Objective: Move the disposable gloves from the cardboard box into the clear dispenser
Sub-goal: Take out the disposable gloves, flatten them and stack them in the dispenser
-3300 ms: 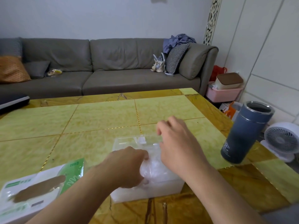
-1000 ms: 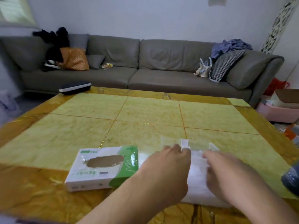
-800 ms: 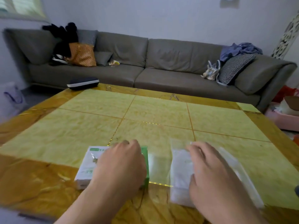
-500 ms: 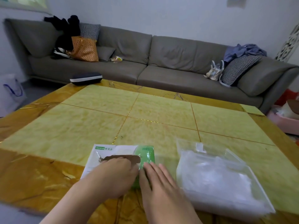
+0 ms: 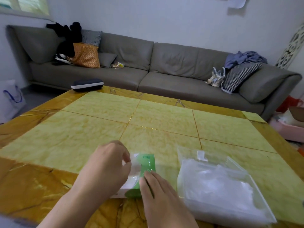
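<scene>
Soft even daylight, window (image 5: pixel 24 4) at ten o'clock, faint sheen on the table (image 5: pixel 98 129), weak shadows, wide-angle bending at edges, hands slightly motion-blurred

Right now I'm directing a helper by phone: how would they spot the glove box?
On the yellow tiled table, near edge, left of the clear plastic dispenser, lies the white-and-green cardboard box. Both hands are on it; nothing else there is green.

Glossy marbled table (image 5: pixel 98 132), clear plastic dispenser (image 5: pixel 230 163), printed cardboard box (image 5: pixel 148 163), matt grey sofa (image 5: pixel 172 63)
</scene>
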`<state>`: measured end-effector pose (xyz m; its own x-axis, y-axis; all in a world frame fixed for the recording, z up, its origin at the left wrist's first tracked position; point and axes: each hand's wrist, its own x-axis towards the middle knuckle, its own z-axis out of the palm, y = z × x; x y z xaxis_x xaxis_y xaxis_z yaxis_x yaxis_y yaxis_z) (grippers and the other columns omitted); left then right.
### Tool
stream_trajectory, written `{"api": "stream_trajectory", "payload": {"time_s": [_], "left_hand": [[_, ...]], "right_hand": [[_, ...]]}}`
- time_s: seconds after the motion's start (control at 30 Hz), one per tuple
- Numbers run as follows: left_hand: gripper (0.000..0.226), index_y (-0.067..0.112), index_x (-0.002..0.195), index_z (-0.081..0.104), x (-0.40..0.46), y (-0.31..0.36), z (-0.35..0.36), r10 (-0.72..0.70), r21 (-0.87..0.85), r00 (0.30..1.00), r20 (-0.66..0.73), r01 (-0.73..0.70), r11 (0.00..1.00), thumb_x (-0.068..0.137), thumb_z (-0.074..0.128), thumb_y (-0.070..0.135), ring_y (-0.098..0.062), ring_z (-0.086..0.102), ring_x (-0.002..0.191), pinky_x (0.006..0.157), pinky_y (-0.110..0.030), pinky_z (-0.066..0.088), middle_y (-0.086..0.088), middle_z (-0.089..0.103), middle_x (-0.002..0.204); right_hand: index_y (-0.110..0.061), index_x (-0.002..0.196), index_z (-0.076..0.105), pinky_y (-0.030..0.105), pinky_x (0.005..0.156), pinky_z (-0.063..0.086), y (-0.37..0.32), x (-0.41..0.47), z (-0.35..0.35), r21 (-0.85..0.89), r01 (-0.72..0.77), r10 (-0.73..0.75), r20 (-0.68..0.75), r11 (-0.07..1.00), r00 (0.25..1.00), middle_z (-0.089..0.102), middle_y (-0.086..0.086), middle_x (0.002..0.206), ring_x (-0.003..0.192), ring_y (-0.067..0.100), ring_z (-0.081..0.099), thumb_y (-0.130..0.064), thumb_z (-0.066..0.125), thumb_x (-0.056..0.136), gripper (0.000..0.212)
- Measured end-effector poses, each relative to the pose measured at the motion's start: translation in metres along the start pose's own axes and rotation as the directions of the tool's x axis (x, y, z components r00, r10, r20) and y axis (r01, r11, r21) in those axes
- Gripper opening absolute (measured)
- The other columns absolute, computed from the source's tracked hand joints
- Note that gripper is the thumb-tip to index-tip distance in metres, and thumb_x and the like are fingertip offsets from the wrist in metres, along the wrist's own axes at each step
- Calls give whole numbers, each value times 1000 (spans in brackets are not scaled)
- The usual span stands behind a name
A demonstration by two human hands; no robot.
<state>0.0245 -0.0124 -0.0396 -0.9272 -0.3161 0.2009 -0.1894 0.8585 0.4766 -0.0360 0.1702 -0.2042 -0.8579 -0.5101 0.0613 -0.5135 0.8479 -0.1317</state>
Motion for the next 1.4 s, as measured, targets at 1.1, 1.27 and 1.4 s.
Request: {"api": "stream_trajectory", "payload": {"time_s": [1.1, 1.27, 1.4], "left_hand": [[65, -11, 95, 73, -6, 48, 11, 6, -927, 929, 371, 370, 59, 46, 97, 25, -28, 65, 75, 67, -30, 54, -24, 66, 91], [46, 16, 99, 82, -12, 56, 3, 75, -864, 952, 296, 233, 446, 71, 92, 52, -9, 73, 95, 85, -22, 45, 5, 79, 101], [36, 23, 85, 85, -14, 62, 8, 58, -856, 984, 168, 117, 503, 80, 81, 58, -11, 74, 83, 73, -9, 50, 1, 79, 85]], "right_hand": [[-18, 84, 75, 17, 37, 26, 24, -32, -203, 992, -12, 217, -16, 125, 976, 58, 10, 60, 36, 17, 35, -19, 71, 98, 15], [-18, 82, 74, 22, 43, 32, 29, -28, -197, 982, -6, 281, -48, 188, 958, 54, 6, 54, 41, 15, 39, -20, 74, 96, 14], [-16, 81, 71, 24, 48, 36, 29, -30, -196, 965, -21, 183, -29, 263, 983, 55, 2, 55, 45, 15, 42, -23, 76, 95, 17]]}}
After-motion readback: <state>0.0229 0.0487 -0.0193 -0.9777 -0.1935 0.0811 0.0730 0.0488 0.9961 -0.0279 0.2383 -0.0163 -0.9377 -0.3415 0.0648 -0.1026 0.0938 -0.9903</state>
